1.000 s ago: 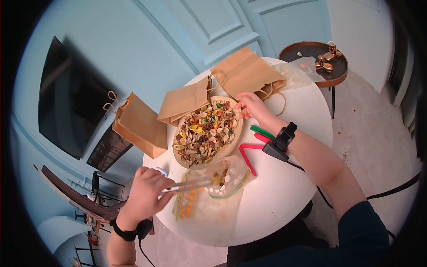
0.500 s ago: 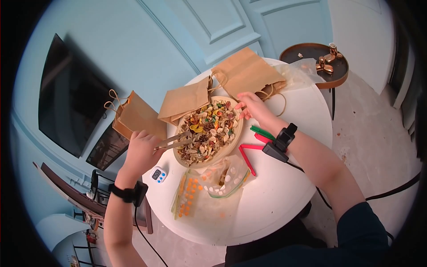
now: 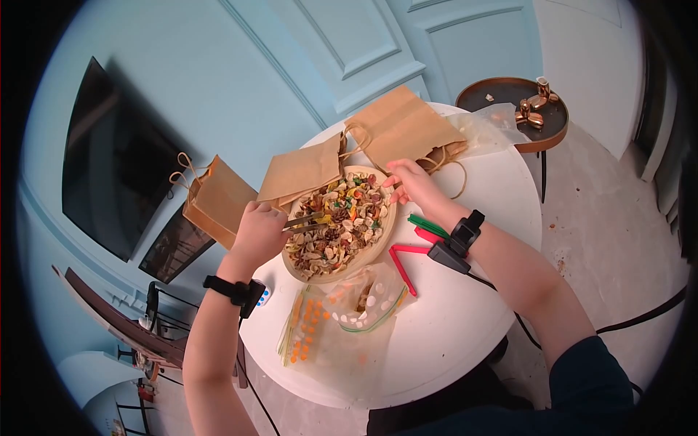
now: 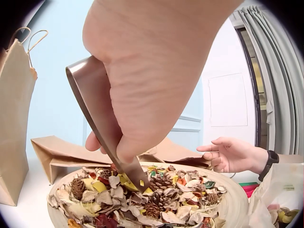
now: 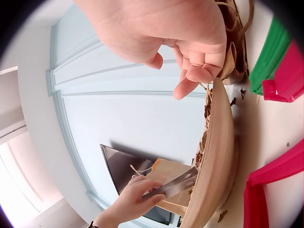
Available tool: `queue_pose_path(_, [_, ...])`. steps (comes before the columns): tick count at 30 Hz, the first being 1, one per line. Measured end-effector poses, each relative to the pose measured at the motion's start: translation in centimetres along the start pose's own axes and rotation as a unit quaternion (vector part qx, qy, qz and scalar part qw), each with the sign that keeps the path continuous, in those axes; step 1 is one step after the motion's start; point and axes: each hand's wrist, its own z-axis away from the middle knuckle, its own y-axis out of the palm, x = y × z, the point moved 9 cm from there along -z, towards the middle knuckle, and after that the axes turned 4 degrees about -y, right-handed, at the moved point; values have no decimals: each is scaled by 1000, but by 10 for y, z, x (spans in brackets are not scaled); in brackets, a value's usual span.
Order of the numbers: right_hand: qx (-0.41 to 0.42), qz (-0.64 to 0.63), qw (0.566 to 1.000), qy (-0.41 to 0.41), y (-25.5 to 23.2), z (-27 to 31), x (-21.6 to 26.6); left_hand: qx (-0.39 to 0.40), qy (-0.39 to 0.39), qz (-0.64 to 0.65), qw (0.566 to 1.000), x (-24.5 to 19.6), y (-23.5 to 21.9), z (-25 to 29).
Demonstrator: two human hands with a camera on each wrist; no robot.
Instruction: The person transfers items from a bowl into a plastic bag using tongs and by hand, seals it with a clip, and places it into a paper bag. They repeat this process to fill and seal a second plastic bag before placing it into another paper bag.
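Observation:
My left hand [image 3: 259,236] grips metal tongs [image 4: 97,107], angled down into a heap of potpourri [image 3: 342,236]. Their tips are at some yellow pieces [image 4: 127,184] among pinecones and pale dried petals, as the left wrist view shows. The heap fills a round wooden plate [image 5: 219,156] on the table. By the plate's far right rim is my right hand [image 3: 419,187], its fingers loosely bent and nothing held in them. Nearer me lies a clear zip bag [image 3: 345,363] with orange and white dots, some dried bits inside its open mouth.
Brown paper bags stand or lie around the plate: one at the left [image 3: 222,200], one behind [image 3: 302,171], one at the back right [image 3: 407,123]. Red [image 3: 404,270] and green [image 3: 427,227] sealing clips lie right of the plate. A small timer [image 3: 264,294] is partly hidden by my left wrist.
My left hand has carried the tongs from over the zip bag up to the plate, then lowered the tips into the potpourri. My right hand has stayed by the rim.

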Motion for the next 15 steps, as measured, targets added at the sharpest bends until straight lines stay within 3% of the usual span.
queue_pose_path(8, [0, -1, 1000, 5, -1, 1, 0, -56, -8, 26, 998, 4, -39, 19])
queue_pose_path(12, [3, -2, 1000, 1, 0, 0, 0, -51, -21, 40, 998, -13, -80, 55])
queue_pose_path(15, [3, 0, 1000, -1, -1, 0, -2, -6, 27, 137, 990, -45, -94, 87])
